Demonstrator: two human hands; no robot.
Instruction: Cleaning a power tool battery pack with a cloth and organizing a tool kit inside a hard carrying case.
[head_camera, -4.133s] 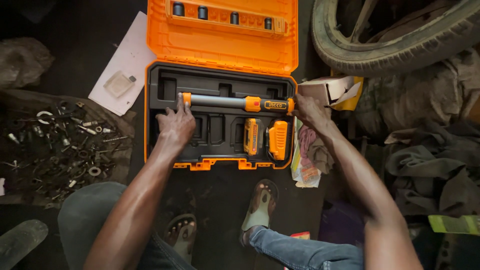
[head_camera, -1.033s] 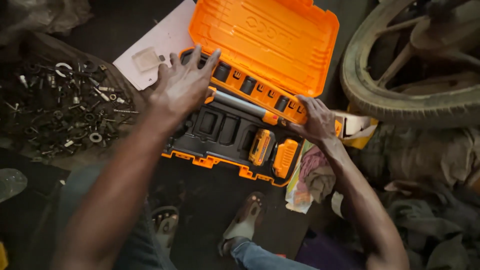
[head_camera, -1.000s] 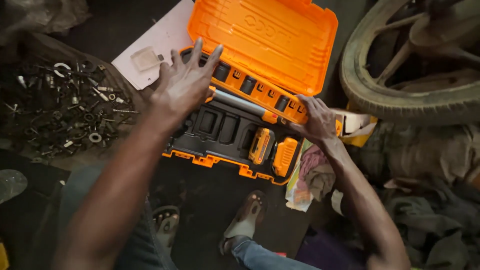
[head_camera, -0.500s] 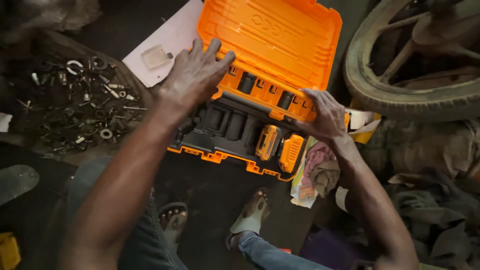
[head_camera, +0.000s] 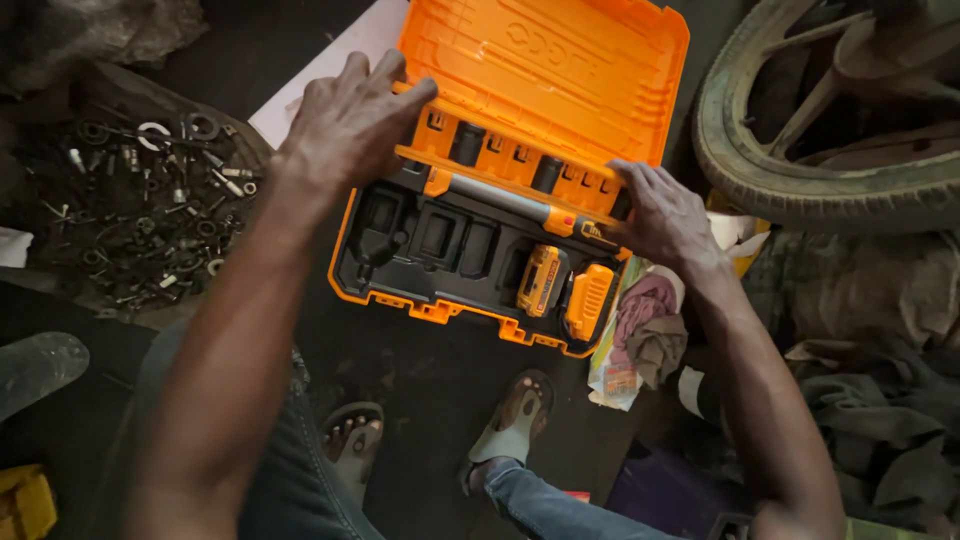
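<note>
Nearest the camera, two sandalled feet (head_camera: 430, 435) are seen on the dark floor, just below the case (head_camera: 470, 265), the orange and black tool case that lies open in the middle and serves here as the landmark.

Since the earliest picture, both hands have been lifted off the long tool (head_camera: 510, 202), a metal bar with an orange grip. There it was gripped at both ends; now it lies in its slot along the back of the tray, just under the hinge. Since a second ago the hands have been moved up from the tray to the lid (head_camera: 545, 70).

The left hand (head_camera: 350, 125) is now laid flat, fingers spread, on the lid's left lower corner, over the strip of black sockets (head_camera: 500, 150). The right hand (head_camera: 665, 215) is pressed, fingers bent, against the case's right hinge end, beside the tool's orange grip. Neither hand is closed around anything; they are kept well apart, one at each end of the hinge line.

From this it is judged that the tool is stowed and the lid is being taken hold of.

In the tray's front right, two orange blocks (head_camera: 565, 290) are seated. Right of the case, crumpled rags (head_camera: 650, 330) are heaped. Left of it, a pile of nuts and washers (head_camera: 150, 210) is spread. Beyond the case's left corner a white sheet (head_camera: 340, 60) shows, and to the far right an old tyre (head_camera: 830, 150) is leant.
</note>
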